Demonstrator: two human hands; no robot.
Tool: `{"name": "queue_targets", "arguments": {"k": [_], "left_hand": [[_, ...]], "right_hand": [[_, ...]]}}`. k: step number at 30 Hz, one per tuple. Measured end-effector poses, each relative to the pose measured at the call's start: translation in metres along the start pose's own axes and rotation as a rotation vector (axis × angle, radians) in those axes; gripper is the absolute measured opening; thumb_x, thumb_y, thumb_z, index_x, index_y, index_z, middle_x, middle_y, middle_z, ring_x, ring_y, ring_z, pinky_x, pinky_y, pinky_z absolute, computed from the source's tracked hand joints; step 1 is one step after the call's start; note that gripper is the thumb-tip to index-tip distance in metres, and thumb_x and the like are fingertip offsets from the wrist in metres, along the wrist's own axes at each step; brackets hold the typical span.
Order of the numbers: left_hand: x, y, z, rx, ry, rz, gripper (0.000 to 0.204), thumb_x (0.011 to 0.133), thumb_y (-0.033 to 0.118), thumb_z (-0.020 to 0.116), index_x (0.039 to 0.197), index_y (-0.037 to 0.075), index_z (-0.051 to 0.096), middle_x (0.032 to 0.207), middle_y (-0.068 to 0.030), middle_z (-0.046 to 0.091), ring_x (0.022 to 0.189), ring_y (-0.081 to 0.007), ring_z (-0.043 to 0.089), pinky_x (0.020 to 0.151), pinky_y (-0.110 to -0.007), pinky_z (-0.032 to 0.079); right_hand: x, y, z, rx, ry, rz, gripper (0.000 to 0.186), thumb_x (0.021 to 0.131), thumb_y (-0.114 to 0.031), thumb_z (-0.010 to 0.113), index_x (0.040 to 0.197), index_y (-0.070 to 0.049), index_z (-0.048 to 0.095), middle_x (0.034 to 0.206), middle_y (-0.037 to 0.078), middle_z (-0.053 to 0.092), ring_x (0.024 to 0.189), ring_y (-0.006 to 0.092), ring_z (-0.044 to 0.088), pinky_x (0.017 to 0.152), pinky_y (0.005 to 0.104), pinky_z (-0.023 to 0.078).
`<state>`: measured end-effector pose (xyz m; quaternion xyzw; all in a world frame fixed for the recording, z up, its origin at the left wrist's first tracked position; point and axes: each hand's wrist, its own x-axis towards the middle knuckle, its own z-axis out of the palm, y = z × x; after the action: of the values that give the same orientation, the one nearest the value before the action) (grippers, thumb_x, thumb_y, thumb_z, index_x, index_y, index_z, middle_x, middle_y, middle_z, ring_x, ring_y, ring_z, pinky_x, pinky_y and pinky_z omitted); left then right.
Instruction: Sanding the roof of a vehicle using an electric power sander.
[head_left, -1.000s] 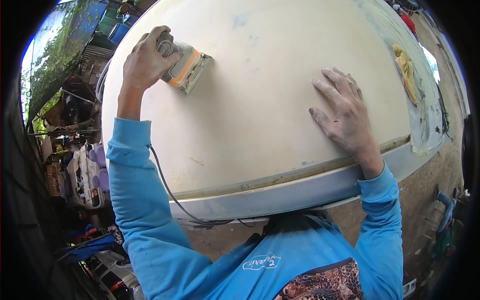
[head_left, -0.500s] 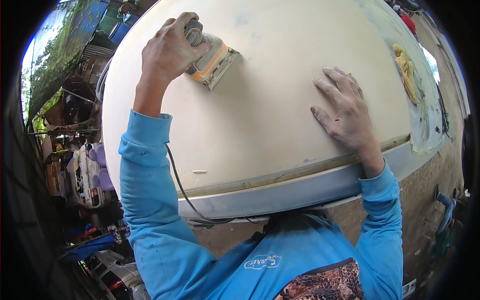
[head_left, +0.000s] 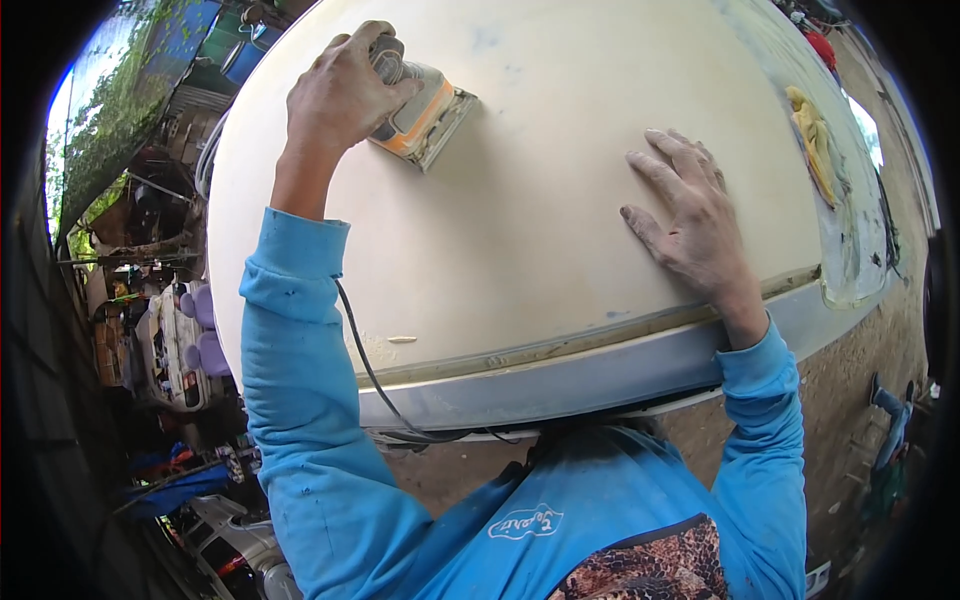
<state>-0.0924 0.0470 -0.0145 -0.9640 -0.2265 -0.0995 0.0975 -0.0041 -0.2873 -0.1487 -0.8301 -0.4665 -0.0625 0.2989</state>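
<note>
My left hand (head_left: 343,95) is closed around the top of an orange and grey electric sander (head_left: 422,112). The sander's flat pad rests on a broad cream-coloured car roof (head_left: 520,230), toward its far left part. A black cord (head_left: 362,365) hangs down beside my left sleeve and passes over the roof's near edge. Dusty with pale powder, my right hand (head_left: 690,215) lies on the right part of the same roof, its fingers spread and holding nothing. Fine dust and a small pale sliver (head_left: 402,339) lie near the roof's front edge.
A yellow cloth (head_left: 815,145) lies at the roof's right end, beside a masked windshield area (head_left: 850,235). A grooved channel (head_left: 560,345) runs along the near side. Purple seats (head_left: 205,330) and assorted workshop clutter stand at left. At far right, part of another person (head_left: 890,420) shows.
The left hand and sander have shifted very slightly toward the far side. My right hand stays in nearly the same place on the roof.
</note>
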Motion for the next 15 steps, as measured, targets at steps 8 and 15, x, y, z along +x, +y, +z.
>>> {"name": "queue_targets", "arguments": {"k": [8,15], "left_hand": [[-0.018,-0.015,-0.004,-0.006,-0.011,-0.047,0.064,0.076,0.038,0.084,0.133,0.019,0.062,0.123,-0.008,0.069,0.111,-0.0292,0.07,0.095,-0.046,0.057],[-0.052,0.034,-0.017,-0.084,-0.002,0.048,0.06,0.075,0.032,0.085,0.129,0.019,0.064,0.119,-0.0064,0.07,0.105,-0.0283,0.071,0.09,-0.044,0.059]], "right_hand": [[0.001,0.0,0.0,0.007,0.008,-0.007,0.048,0.088,-0.03,0.073,0.13,-0.007,0.066,0.144,0.017,0.054,0.139,0.0374,0.045,0.121,0.0468,0.031],[0.0,0.0,-0.001,-0.014,-0.001,0.006,0.049,0.088,-0.03,0.073,0.131,-0.008,0.066,0.145,0.017,0.053,0.14,0.0367,0.045,0.121,0.0467,0.031]]}}
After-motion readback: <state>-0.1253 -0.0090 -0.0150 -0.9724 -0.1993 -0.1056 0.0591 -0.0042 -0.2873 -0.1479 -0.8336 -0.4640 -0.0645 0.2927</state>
